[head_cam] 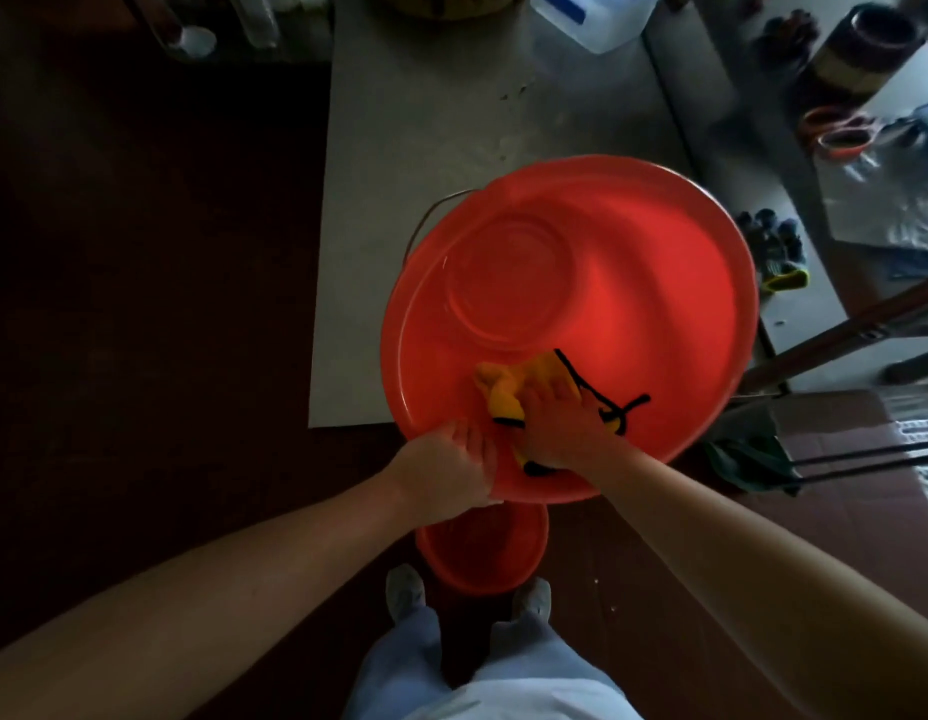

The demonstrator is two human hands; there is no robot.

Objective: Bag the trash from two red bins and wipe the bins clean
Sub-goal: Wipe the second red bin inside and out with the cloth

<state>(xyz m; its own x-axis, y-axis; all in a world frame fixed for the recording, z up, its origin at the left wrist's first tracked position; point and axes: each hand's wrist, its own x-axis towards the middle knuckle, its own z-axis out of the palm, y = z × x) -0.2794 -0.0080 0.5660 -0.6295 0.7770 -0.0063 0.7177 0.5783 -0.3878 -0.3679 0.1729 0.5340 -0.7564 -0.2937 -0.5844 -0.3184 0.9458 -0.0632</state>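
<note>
A large red bin [659, 283] is tilted toward me, its mouth open to the camera and its round bottom visible inside. My left hand [451, 465] grips the near rim of the bin. My right hand [560, 423] is inside the bin and presses a yellow cloth with black trim [508, 389] against the near inner wall. A second, smaller-looking red bin [482, 553] stands on the floor below the first, between my shoes.
A grey table [425, 148] lies behind the bin. To the right are orange-handled scissors [841, 132], work gloves [778, 252], a plastic bag [888, 200] and a dark cylinder [856, 49]. A white jug [591, 18] stands at the back. A cardboard box [841, 444] is at the right.
</note>
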